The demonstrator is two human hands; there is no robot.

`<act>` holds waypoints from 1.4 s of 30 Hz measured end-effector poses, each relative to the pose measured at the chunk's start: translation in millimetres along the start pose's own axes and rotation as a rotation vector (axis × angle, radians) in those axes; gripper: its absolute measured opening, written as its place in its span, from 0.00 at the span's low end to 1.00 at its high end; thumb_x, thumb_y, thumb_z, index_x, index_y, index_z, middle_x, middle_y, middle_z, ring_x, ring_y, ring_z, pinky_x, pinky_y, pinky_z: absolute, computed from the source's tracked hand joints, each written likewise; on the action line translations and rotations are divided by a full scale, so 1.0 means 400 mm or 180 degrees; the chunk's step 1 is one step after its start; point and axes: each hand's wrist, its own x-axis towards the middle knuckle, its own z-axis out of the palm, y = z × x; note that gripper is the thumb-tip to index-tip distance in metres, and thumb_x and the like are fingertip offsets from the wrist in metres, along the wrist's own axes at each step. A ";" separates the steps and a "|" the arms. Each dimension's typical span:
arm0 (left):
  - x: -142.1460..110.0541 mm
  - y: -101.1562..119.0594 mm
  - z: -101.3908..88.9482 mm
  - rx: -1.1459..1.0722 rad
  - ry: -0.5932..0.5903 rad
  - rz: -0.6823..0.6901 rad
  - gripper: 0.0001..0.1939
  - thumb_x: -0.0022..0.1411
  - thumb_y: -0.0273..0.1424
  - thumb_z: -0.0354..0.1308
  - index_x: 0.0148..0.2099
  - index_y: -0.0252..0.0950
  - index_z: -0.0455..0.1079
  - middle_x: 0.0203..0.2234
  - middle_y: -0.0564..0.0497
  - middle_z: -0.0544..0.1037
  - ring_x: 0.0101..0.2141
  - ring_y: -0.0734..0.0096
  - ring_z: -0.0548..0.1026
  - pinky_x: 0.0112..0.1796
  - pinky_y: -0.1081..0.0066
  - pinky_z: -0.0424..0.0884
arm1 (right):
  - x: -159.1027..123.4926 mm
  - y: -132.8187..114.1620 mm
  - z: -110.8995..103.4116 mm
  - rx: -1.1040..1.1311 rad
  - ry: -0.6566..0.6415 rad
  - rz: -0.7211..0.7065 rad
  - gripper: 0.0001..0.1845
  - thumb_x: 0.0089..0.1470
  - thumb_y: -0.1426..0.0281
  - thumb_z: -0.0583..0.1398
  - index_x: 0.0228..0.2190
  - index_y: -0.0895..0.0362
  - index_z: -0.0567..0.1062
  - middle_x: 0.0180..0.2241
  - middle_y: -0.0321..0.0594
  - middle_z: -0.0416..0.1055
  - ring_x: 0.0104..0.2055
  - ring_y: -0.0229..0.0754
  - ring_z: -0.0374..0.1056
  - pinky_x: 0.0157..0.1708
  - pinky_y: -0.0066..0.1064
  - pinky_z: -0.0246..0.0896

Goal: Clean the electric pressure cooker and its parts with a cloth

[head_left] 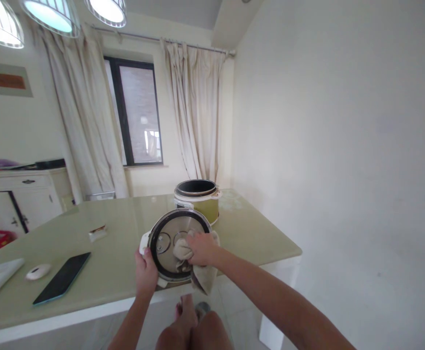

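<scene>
A round pressure cooker lid (172, 227) is tilted up at the table's front edge, its metal inner face and black sealing ring turned toward me. My left hand (146, 274) grips the lid's white rim at the lower left. With my right hand (202, 248) I press a beige cloth (204, 278) against the right part of the inner face; the cloth is bunched under my fingers and its end hangs below the lid. Behind the lid stands the cooker body (209, 210), greenish and white, without its lid and with a dark inner pot (196, 186).
On the left of the green tabletop (132, 243) lie a dark phone (62, 278), a small white rounded object (38, 271), a white flat case (0, 281) and a small clear packet (97, 234). A white cabinet (37, 194) stands further back; a bare wall (336, 146) rises on the right.
</scene>
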 end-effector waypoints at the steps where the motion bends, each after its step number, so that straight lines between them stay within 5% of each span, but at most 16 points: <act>1: 0.001 -0.002 0.000 -0.0015 0.0005 0.0011 0.25 0.72 0.49 0.43 0.56 0.37 0.66 0.44 0.39 0.80 0.49 0.49 0.78 0.51 0.51 0.73 | 0.009 -0.002 -0.006 0.0120 0.0078 0.0083 0.31 0.50 0.55 0.68 0.53 0.55 0.74 0.47 0.51 0.78 0.49 0.58 0.77 0.43 0.44 0.74; 4: 0.006 -0.017 0.001 -0.0012 -0.0029 -0.0078 0.25 0.71 0.51 0.43 0.55 0.39 0.66 0.43 0.40 0.79 0.48 0.47 0.79 0.50 0.50 0.74 | 0.047 -0.001 -0.016 0.0426 0.0733 0.0372 0.34 0.52 0.55 0.68 0.58 0.53 0.71 0.51 0.50 0.75 0.55 0.58 0.72 0.51 0.46 0.70; 6: 0.009 -0.028 0.003 0.0046 -0.0080 -0.0163 0.26 0.71 0.52 0.42 0.55 0.39 0.66 0.43 0.39 0.79 0.48 0.45 0.79 0.49 0.49 0.74 | 0.070 0.006 -0.011 0.0676 0.1032 0.0499 0.47 0.51 0.50 0.70 0.66 0.52 0.63 0.59 0.52 0.70 0.60 0.60 0.67 0.58 0.50 0.65; 8: 0.010 -0.034 0.005 0.0066 -0.0080 -0.0158 0.27 0.71 0.53 0.42 0.55 0.39 0.66 0.44 0.37 0.79 0.49 0.42 0.78 0.50 0.48 0.74 | 0.082 0.016 0.003 0.1073 0.0975 0.0442 0.63 0.44 0.45 0.72 0.72 0.51 0.52 0.67 0.55 0.61 0.65 0.61 0.62 0.63 0.51 0.61; 10: 0.009 -0.032 0.005 0.0038 -0.0081 -0.0095 0.27 0.71 0.53 0.41 0.57 0.39 0.66 0.46 0.36 0.79 0.51 0.43 0.77 0.51 0.49 0.73 | 0.078 0.025 0.020 0.1424 0.0952 0.0208 0.69 0.44 0.42 0.72 0.74 0.50 0.46 0.72 0.54 0.53 0.70 0.60 0.57 0.66 0.49 0.57; 15: 0.001 -0.010 -0.006 0.0303 -0.0118 -0.0272 0.29 0.72 0.53 0.41 0.61 0.40 0.66 0.47 0.38 0.80 0.48 0.44 0.79 0.48 0.51 0.74 | 0.014 0.041 0.070 0.1333 0.1461 0.0243 0.47 0.61 0.47 0.63 0.72 0.51 0.55 0.72 0.50 0.54 0.72 0.53 0.54 0.70 0.44 0.52; 18: -0.002 -0.001 -0.013 0.0502 -0.0091 -0.0350 0.29 0.72 0.52 0.42 0.61 0.40 0.67 0.43 0.39 0.81 0.44 0.46 0.80 0.44 0.54 0.74 | -0.021 0.053 0.119 0.1515 0.1966 0.0885 0.46 0.59 0.48 0.65 0.70 0.53 0.61 0.71 0.53 0.57 0.73 0.59 0.53 0.71 0.52 0.50; 21: -0.002 0.000 -0.008 0.0556 0.0022 -0.0211 0.30 0.73 0.50 0.42 0.66 0.38 0.65 0.46 0.39 0.80 0.45 0.49 0.79 0.45 0.55 0.74 | -0.032 0.064 0.182 0.2483 0.2421 0.1730 0.47 0.58 0.45 0.63 0.69 0.57 0.62 0.67 0.59 0.62 0.70 0.62 0.57 0.68 0.54 0.54; 23: -0.002 -0.003 0.000 0.0553 0.0186 0.0112 0.32 0.74 0.47 0.41 0.69 0.32 0.62 0.52 0.34 0.77 0.51 0.48 0.77 0.50 0.53 0.73 | -0.028 0.066 0.220 0.3555 0.2336 0.1966 0.47 0.57 0.42 0.62 0.66 0.58 0.66 0.61 0.58 0.71 0.65 0.60 0.66 0.63 0.50 0.61; 26: -0.006 -0.005 0.007 0.0691 0.0440 0.0675 0.33 0.74 0.44 0.40 0.68 0.25 0.62 0.57 0.28 0.73 0.58 0.45 0.70 0.57 0.49 0.68 | -0.018 0.057 0.251 0.5011 0.1953 0.1633 0.43 0.54 0.37 0.62 0.57 0.56 0.77 0.52 0.51 0.79 0.57 0.58 0.73 0.59 0.47 0.66; 32: -0.015 0.053 -0.014 0.1403 0.0451 0.1253 0.26 0.76 0.39 0.41 0.63 0.32 0.70 0.56 0.34 0.75 0.55 0.47 0.71 0.57 0.47 0.66 | -0.017 0.027 0.250 0.5382 0.2255 0.1780 0.45 0.53 0.31 0.56 0.48 0.56 0.83 0.52 0.50 0.80 0.58 0.56 0.73 0.61 0.43 0.64; 35: -0.010 0.132 -0.014 0.1226 0.0071 0.1659 0.23 0.76 0.35 0.40 0.59 0.35 0.72 0.53 0.38 0.77 0.54 0.52 0.73 0.57 0.51 0.67 | -0.021 0.018 0.254 0.5208 0.2386 0.1996 0.47 0.52 0.29 0.55 0.47 0.56 0.84 0.51 0.50 0.81 0.57 0.56 0.73 0.60 0.42 0.64; 38: -0.010 0.227 0.013 0.1008 -0.1060 0.2238 0.20 0.75 0.35 0.43 0.56 0.39 0.74 0.50 0.43 0.80 0.52 0.58 0.75 0.56 0.58 0.69 | -0.025 0.013 0.259 0.5055 0.2461 0.2053 0.47 0.52 0.29 0.55 0.46 0.57 0.84 0.48 0.51 0.82 0.54 0.56 0.74 0.56 0.41 0.66; 42: -0.015 0.312 0.070 0.1741 -0.2130 0.2534 0.23 0.61 0.37 0.64 0.59 0.46 0.75 0.56 0.47 0.78 0.58 0.50 0.72 0.59 0.52 0.65 | -0.032 0.012 0.255 0.4993 0.2545 0.1873 0.46 0.54 0.30 0.54 0.45 0.58 0.85 0.45 0.50 0.83 0.50 0.54 0.75 0.52 0.38 0.68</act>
